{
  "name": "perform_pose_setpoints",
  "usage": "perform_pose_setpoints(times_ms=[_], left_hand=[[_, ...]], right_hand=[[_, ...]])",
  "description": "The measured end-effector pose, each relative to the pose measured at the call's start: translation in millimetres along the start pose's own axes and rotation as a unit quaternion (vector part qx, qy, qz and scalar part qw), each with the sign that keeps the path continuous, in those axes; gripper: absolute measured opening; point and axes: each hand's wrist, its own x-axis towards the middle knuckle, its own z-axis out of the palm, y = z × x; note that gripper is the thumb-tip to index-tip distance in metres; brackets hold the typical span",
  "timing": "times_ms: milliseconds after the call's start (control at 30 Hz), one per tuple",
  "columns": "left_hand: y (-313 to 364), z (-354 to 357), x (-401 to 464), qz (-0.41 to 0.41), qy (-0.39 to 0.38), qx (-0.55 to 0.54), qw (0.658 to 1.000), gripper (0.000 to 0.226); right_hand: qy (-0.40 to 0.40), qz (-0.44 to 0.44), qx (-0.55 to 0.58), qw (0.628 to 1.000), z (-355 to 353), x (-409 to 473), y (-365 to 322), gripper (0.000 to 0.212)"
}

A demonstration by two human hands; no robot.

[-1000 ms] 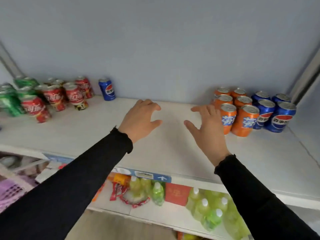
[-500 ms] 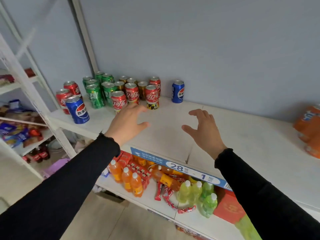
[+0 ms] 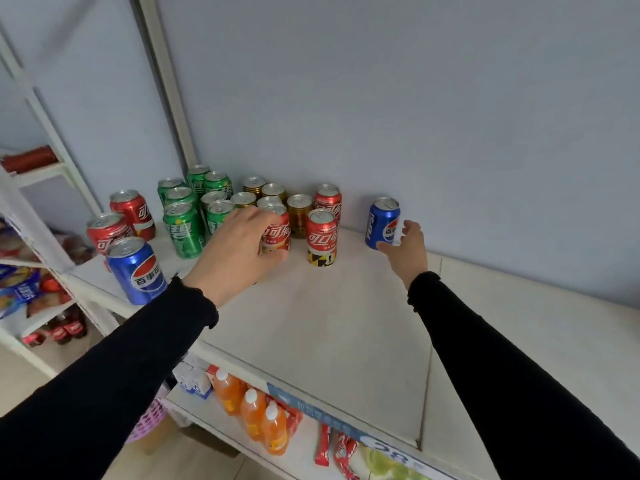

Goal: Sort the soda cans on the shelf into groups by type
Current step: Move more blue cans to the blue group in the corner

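Mixed cans stand at the back left of the white shelf (image 3: 329, 327): green cans (image 3: 183, 230), gold cans (image 3: 299, 213), red cola cans (image 3: 322, 237) and a blue Pepsi can (image 3: 136, 268) at the front left corner. My left hand (image 3: 235, 247) is wrapped around one red cola can (image 3: 278, 233), which stands on the shelf. Another blue Pepsi can (image 3: 382, 220) stands alone near the wall. My right hand (image 3: 407, 251) is beside it with fingers spread, the thumb in front of the can's base.
A white upright post (image 3: 166, 81) rises behind the cans. The shelf below holds orange drink bottles (image 3: 252, 410) and red snack packs (image 3: 323, 445). A second shelving unit (image 3: 38, 237) with packets stands at the left, and a purple basket (image 3: 149, 420) sits on the floor.
Both hands reached forward toward the cans. My left hand closed around a red cola can and my right hand arrived at the lone blue Pepsi can. The view moved closer.
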Motion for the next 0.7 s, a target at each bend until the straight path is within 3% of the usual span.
perform_pose_setpoints(times_ms=[200, 400, 567, 700], left_hand=[[-20, -1, 19, 0.009, 0.016, -0.013, 1.000, 0.052], [-50, -13, 18, 0.016, 0.025, -0.032, 0.999, 0.051], [-90, -36, 0, 0.018, 0.036, -0.044, 0.998, 0.048], [-144, -54, -22, 0.001, 0.037, -0.041, 0.998, 0.049]], right_hand=[[0.016, 0.023, 0.016, 0.999, 26, 33, 19, 0.068], [0.048, 0.013, -0.122, 0.991, 44, 41, 17, 0.073], [0.081, 0.042, 0.014, 0.996, 57, -3, 7, 0.068], [0.127, 0.040, 0.029, 0.991, 74, -67, -10, 0.067]])
